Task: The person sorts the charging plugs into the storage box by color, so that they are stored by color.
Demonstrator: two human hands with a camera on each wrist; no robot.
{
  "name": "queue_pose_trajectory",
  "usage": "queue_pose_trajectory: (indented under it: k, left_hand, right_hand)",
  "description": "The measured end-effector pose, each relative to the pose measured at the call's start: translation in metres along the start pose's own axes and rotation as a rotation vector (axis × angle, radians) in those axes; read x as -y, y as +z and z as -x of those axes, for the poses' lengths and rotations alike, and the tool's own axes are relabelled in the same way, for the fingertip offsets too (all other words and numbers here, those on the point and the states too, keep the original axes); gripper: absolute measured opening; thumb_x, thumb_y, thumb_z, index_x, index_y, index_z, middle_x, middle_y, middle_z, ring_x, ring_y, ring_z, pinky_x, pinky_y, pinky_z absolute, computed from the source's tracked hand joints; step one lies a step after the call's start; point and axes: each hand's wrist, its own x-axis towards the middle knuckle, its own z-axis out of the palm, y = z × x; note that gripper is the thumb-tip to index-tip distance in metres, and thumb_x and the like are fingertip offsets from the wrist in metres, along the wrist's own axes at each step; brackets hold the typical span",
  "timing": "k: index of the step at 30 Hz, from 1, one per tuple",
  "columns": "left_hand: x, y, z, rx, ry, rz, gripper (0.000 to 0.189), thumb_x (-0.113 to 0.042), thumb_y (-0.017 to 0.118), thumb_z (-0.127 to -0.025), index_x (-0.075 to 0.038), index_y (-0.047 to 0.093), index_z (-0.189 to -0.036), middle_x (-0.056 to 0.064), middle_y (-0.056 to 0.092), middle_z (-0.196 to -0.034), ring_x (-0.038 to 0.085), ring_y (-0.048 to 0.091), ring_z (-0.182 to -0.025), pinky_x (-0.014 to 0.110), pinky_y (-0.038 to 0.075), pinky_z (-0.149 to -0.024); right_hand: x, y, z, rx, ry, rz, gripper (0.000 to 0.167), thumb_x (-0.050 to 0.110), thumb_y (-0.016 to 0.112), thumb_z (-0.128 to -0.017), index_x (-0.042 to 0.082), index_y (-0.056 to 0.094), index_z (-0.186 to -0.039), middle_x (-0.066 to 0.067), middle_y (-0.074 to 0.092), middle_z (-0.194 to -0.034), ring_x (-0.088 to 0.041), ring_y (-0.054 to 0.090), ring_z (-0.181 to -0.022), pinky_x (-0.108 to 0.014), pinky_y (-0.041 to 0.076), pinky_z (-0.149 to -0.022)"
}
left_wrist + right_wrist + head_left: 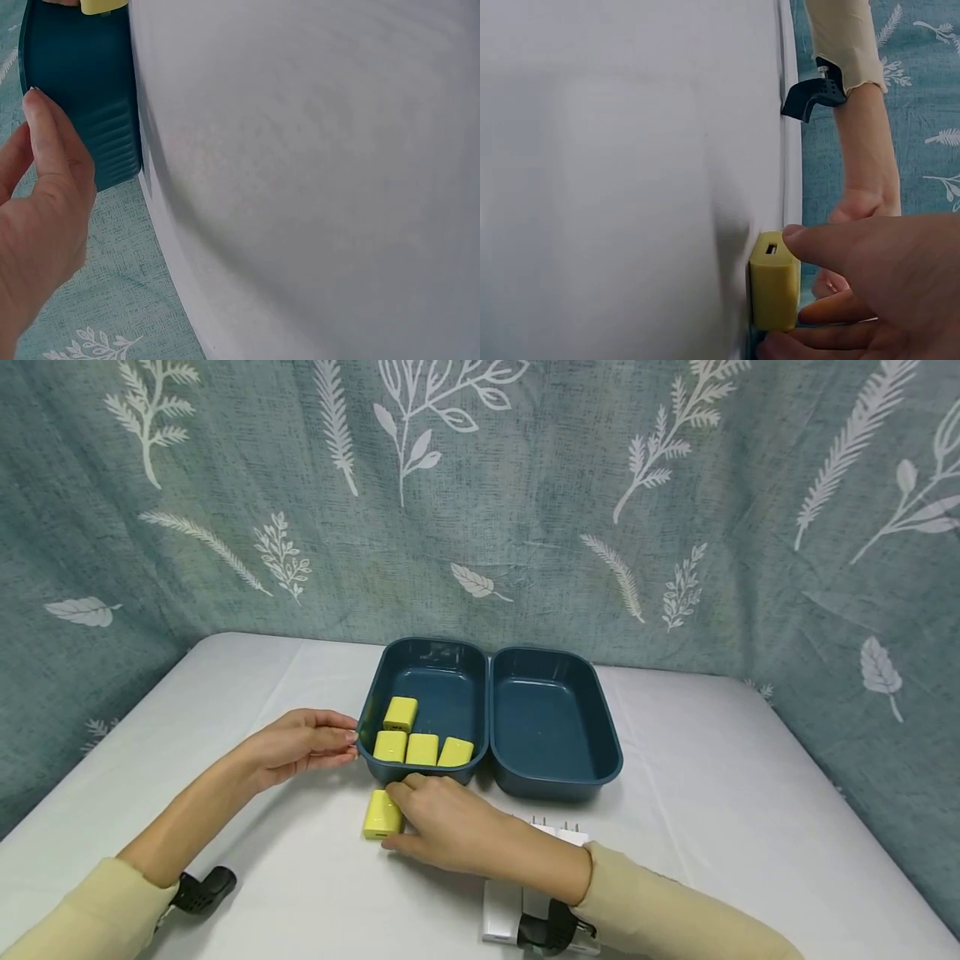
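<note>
My right hand (446, 822) pinches a yellow USB charger (378, 817) in front of the left dark blue bin (442, 695). In the right wrist view the thumb is at the end with the port and the fingers are at the other end of the charger (775, 296). Several more yellow chargers (390, 746) lie inside that bin along its near side. Beside it, my left hand (303, 746) touches the bin's left rim with extended fingers. From the left wrist, fingertips show right at the upper edge of the bin's ribbed wall (82, 97).
A second dark blue bin (555, 727) stands directly right of the first, with nothing inside. White chargers (502, 910) with metal prongs lie under and beside my right forearm. A leaf-patterned curtain (540, 585) hangs behind the white-covered table (712, 793).
</note>
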Motion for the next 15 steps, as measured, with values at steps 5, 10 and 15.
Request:
queue_pose_trajectory:
  k: [5,10,15]
  left_hand:
    - [0.0005,0.0007,0.0004,0.006,0.004,0.000,0.035,0.000,0.053,-0.101,0.015,0.041,-0.130,0.009,0.066,-0.096,0.015,0.069,-0.088,0.026,0.059,-0.083]
    - [0.0005,0.0000,-0.0003,0.003,0.004,-0.004,0.036,0.000,0.053,-0.101,0.016,0.040,-0.131,0.009,0.066,-0.097,0.015,0.069,-0.088,0.026,0.059,-0.083]
    - [0.0003,-0.0008,-0.0006,0.006,0.001,-0.004,0.037,0.000,0.053,-0.101,0.016,0.039,-0.131,0.009,0.066,-0.097,0.015,0.069,-0.088,0.027,0.059,-0.083]
  right_hand:
    - [-0.0007,0.0043,-0.0026,-0.023,-0.020,0.018,0.037,0.031,0.075,-0.090,0.005,0.063,-0.113,0.007,0.050,-0.081,-0.004,0.047,-0.070,-0.012,0.038,-0.055]
    - [-0.0013,0.0061,-0.0036,-0.037,-0.015,-0.010,0.036,0.029,0.076,-0.090,0.005,0.064,-0.113,0.007,0.051,-0.083,-0.003,0.047,-0.071,-0.011,0.039,-0.057]
    - [-0.0005,0.0055,-0.0032,-0.041,-0.006,-0.042,0.036,0.027,0.077,-0.089,0.005,0.065,-0.114,0.006,0.054,-0.086,-0.003,0.048,-0.073,-0.011,0.040,-0.059]
